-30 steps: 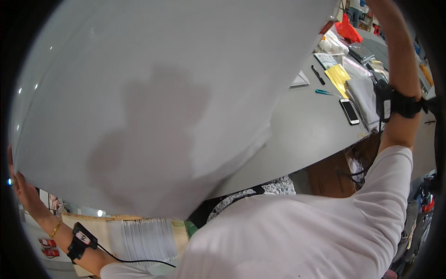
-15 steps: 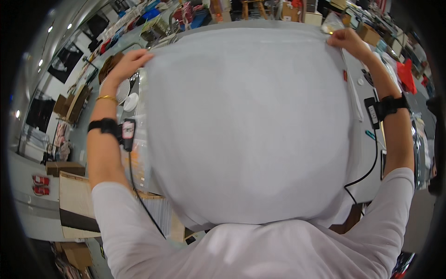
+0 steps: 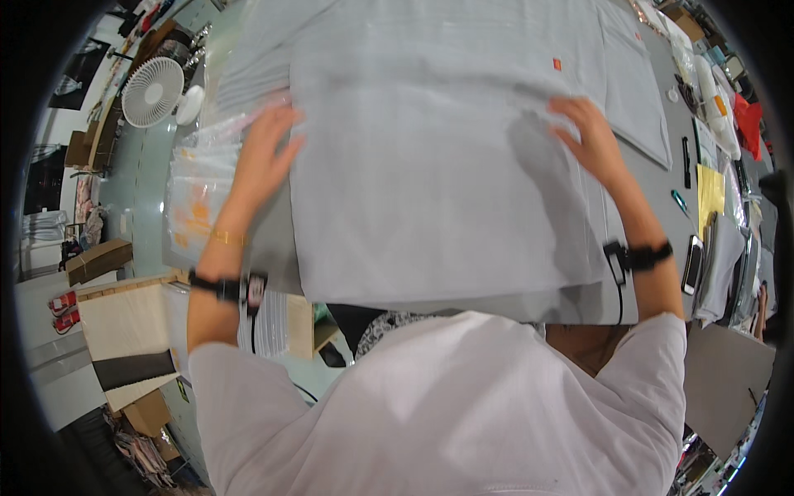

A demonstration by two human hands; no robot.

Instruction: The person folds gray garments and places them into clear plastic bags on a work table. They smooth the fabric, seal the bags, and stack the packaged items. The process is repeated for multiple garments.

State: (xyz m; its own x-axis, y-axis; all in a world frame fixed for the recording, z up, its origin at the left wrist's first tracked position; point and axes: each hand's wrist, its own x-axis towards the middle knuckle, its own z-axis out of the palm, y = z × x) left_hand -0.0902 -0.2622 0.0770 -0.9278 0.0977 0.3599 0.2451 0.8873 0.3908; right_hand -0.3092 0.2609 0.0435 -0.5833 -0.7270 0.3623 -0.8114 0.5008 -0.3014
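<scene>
A light grey garment (image 3: 438, 182) lies spread on the table, its lower part doubled over toward me. A small red label (image 3: 557, 64) shows on it, and a sleeve (image 3: 641, 107) reaches out to the right. My left hand (image 3: 269, 149) is at the left edge of the folded part, fingers apart and slightly blurred. Over the right side of the fabric, my right hand (image 3: 589, 140) hovers with spread fingers, casting a shadow on the cloth. Neither hand grips anything.
Clear plastic packages (image 3: 198, 202) lie at the left, below a white fan (image 3: 153, 91). On the right are a black pen (image 3: 686, 161), a yellow sheet (image 3: 710, 198), a phone (image 3: 692, 264) and folded grey cloth (image 3: 721, 264). The table's front edge (image 3: 513, 307) runs near my body.
Both hands have let go of the raised cloth and come nearer to me and closer together. The fabric, held up and hiding the table before, now lies down on it.
</scene>
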